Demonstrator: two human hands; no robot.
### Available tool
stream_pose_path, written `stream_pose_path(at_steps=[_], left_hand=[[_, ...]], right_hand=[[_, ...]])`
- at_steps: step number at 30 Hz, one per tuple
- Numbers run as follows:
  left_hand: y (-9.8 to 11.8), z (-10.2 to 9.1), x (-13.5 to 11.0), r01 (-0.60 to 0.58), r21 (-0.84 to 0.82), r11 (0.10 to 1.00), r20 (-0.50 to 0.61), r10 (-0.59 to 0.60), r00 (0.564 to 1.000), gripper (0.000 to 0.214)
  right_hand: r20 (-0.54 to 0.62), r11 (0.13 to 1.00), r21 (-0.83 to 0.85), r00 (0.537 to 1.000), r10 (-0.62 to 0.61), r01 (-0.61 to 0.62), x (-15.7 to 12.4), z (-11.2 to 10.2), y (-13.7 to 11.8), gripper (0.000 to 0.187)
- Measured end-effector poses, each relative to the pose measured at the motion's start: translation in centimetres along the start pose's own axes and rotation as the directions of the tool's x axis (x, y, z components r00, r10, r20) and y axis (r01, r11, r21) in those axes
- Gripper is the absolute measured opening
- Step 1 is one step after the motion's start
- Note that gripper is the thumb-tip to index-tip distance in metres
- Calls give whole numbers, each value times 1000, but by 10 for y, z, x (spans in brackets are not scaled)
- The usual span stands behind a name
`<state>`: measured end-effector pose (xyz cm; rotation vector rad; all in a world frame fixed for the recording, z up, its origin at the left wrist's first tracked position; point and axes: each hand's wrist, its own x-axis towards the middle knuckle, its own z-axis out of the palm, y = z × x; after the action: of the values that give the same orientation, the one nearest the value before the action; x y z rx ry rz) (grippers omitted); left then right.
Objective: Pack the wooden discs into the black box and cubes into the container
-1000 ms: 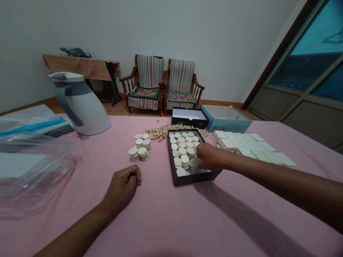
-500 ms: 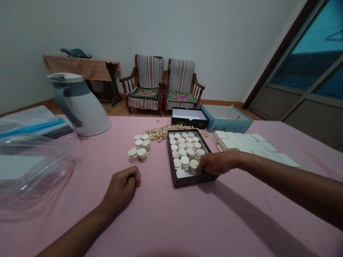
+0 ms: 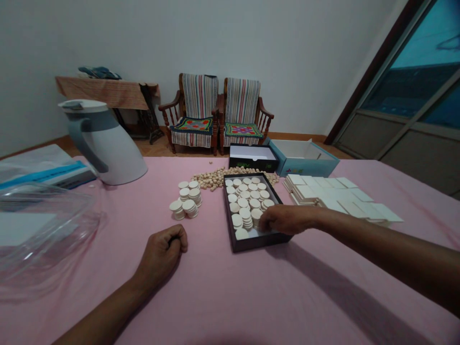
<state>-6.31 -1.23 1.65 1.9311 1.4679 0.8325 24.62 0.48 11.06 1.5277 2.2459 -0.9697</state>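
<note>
A dark shallow box (image 3: pixel 232 229) on the pink cloth holds rows of stacked white round discs (image 3: pixel 243 203). My right hand (image 3: pixel 285 218) reaches over the box's near right corner, its fingers closed against a disc stack (image 3: pixel 256 214); the fingertips are partly hidden. In a loose fist, my left hand (image 3: pixel 163 248) rests on the cloth left of the box, with nothing seen in it. Just beyond that fist, several more disc stacks (image 3: pixel 189 206) stand outside the box.
Small wooden pieces (image 3: pixel 212 179) lie heaped behind the box. White square cards (image 3: pixel 332 194) are piled at right. Farther back are a black box (image 3: pixel 251 165) and a blue box (image 3: pixel 309 165). A jug (image 3: pixel 120 148) and a clear plastic tray (image 3: pixel 68 206) occupy the left side.
My right hand has shifted slightly left, and the disc stack beside its fingers sits a little farther left and back in the box. My left hand stays in place.
</note>
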Motion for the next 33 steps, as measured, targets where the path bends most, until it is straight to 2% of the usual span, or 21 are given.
stream_pose_path(at_steps=[11, 15, 18, 21, 23, 29, 33], left_hand=[[-1, 0, 1, -10, 14, 1000, 1, 10, 1000, 17], [0, -1, 0, 3, 4, 1000, 4, -3, 1000, 16], [0, 0, -1, 3, -4, 1000, 0, -3, 1000, 16], [0, 0, 0, 6, -6, 1000, -1, -6, 1000, 16], [0, 0, 1, 8, -3, 1000, -4, -8, 1000, 16], [2, 0, 1, 24, 11, 1000, 2, -24, 1000, 17], [2, 0, 1, 24, 13, 1000, -4, -24, 1000, 16]], right_hand=[[-5, 998, -46, 999, 49, -49, -1, 2, -6, 43], [-66, 998, -13, 996, 56, -57, -8, -7, -5, 40], [-203, 999, -1, 978, 37, -38, -11, -21, 5, 34], [-441, 986, -152, 897, -6, -68, -12, -32, 18, 27], [-524, 963, -246, 851, -40, -107, -11, -32, 23, 23], [-441, 882, -468, 881, -172, -62, -3, -9, 17, 15], [-430, 842, -529, 888, -163, -102, 7, 1, 11, 18]])
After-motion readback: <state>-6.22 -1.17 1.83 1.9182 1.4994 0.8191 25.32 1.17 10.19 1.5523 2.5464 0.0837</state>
